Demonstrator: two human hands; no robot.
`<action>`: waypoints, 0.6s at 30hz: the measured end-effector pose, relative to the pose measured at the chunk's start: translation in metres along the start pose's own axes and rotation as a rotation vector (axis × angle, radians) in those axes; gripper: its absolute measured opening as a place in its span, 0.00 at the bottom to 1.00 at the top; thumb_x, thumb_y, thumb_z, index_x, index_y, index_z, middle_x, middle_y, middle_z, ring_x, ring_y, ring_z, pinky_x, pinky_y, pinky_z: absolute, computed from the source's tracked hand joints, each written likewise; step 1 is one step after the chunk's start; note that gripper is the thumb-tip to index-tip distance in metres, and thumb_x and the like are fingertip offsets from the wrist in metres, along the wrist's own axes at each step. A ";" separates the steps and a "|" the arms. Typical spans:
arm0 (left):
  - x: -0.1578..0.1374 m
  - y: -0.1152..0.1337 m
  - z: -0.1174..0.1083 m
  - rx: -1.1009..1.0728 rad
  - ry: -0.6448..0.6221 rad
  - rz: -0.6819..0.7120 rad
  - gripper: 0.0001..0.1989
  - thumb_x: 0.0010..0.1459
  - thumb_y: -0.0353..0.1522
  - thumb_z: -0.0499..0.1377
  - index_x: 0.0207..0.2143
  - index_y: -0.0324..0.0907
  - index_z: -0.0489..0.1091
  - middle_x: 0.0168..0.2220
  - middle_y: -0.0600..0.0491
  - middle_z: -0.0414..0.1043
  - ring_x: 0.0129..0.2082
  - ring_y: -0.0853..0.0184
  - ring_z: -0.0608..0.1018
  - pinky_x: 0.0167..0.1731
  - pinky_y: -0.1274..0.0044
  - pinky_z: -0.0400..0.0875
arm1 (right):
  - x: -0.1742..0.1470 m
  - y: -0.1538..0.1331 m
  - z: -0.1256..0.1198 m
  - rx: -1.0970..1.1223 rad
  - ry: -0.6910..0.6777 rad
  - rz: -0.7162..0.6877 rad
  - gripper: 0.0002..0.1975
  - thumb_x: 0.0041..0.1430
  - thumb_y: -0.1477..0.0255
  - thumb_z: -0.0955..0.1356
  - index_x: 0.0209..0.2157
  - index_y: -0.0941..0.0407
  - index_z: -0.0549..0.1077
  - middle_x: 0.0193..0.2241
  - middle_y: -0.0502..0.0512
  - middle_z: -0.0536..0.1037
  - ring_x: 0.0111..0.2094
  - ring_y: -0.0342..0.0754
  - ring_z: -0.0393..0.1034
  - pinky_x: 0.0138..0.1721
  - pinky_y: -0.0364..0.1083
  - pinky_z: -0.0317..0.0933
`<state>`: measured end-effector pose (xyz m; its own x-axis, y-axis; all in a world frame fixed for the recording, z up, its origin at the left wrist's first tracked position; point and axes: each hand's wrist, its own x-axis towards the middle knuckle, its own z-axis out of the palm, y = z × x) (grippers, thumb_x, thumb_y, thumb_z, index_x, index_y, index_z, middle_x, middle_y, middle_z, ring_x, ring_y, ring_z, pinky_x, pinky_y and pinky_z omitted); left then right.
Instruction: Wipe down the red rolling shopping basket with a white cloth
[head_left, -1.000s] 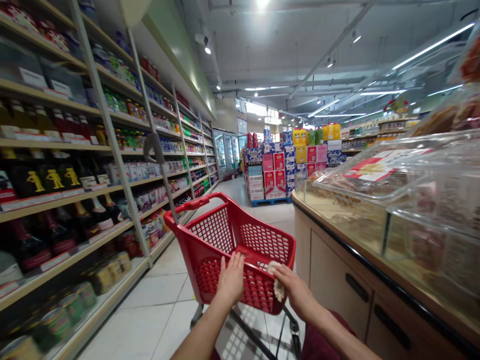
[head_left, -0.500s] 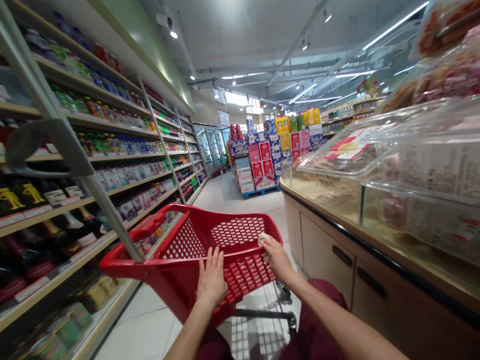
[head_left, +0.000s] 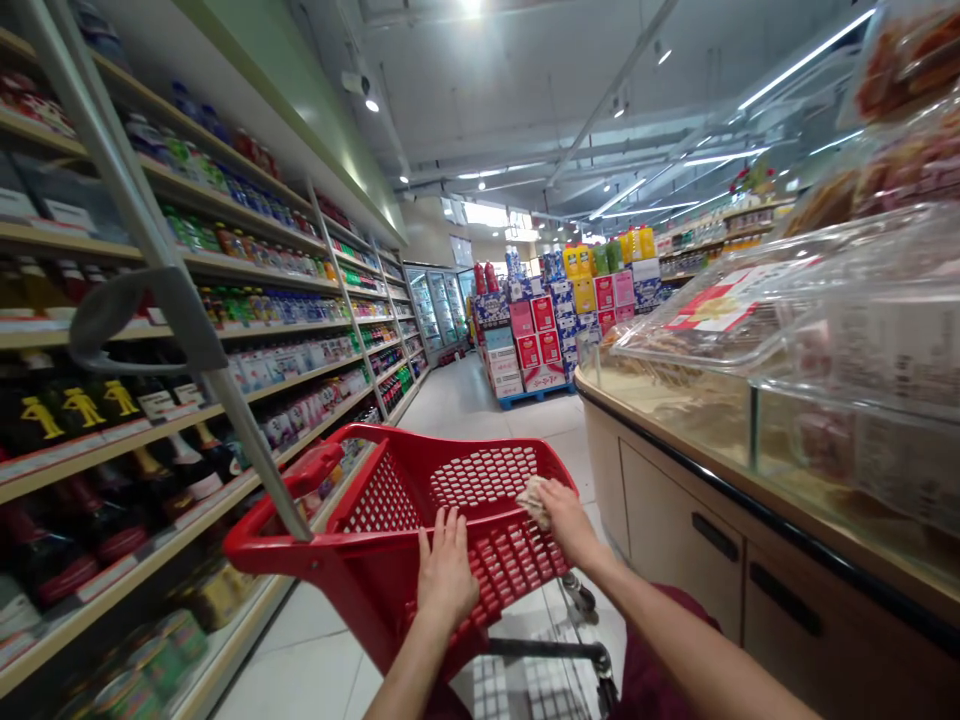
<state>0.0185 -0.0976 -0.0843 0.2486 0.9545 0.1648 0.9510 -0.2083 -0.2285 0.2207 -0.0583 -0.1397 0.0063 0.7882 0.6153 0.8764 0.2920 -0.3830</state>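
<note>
Red plastic forms the perforated shopping cart point(head_left: 352, 590), lying lengthwise across the front of both hands, handle end leftward: the left hand point(head_left: 448, 572) rests with fingers spread over the near rim's middle, while the right hand point(head_left: 564, 515), closer to the right-hand corner, grips a crumpled off-white cloth point(head_left: 533, 500) at that rim. Well beyond the far rim stand stacked printed cartons point(head_left: 550, 347).

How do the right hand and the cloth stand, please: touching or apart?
Touching: the head view shows the right hand gripping the bunched cloth.
</note>
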 end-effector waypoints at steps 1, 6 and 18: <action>0.000 0.001 0.000 -0.004 0.003 0.000 0.37 0.42 0.30 0.46 0.58 0.34 0.45 0.61 0.48 0.39 0.61 0.59 0.40 0.57 0.61 0.34 | 0.000 0.008 -0.002 -0.028 0.021 0.067 0.19 0.54 0.81 0.57 0.47 0.59 0.68 0.48 0.62 0.68 0.52 0.51 0.59 0.51 0.54 0.54; 0.002 0.007 0.004 -0.030 0.050 -0.002 0.37 0.42 0.30 0.47 0.58 0.34 0.45 0.61 0.47 0.39 0.61 0.59 0.40 0.56 0.60 0.35 | -0.006 0.007 0.004 0.014 0.030 -0.063 0.24 0.54 0.83 0.56 0.52 0.56 0.61 0.54 0.57 0.61 0.56 0.46 0.52 0.54 0.51 0.51; 0.003 0.031 -0.010 -0.081 0.020 0.059 0.36 0.44 0.32 0.46 0.58 0.33 0.44 0.61 0.47 0.39 0.61 0.59 0.40 0.56 0.59 0.35 | -0.011 0.024 0.008 0.071 0.096 -0.114 0.26 0.52 0.84 0.54 0.52 0.55 0.62 0.54 0.55 0.62 0.56 0.46 0.52 0.54 0.51 0.51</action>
<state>0.0507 -0.1038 -0.0818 0.3075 0.9357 0.1729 0.9461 -0.2812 -0.1604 0.2377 -0.0554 -0.1608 -0.0425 0.6934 0.7193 0.8376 0.4172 -0.3526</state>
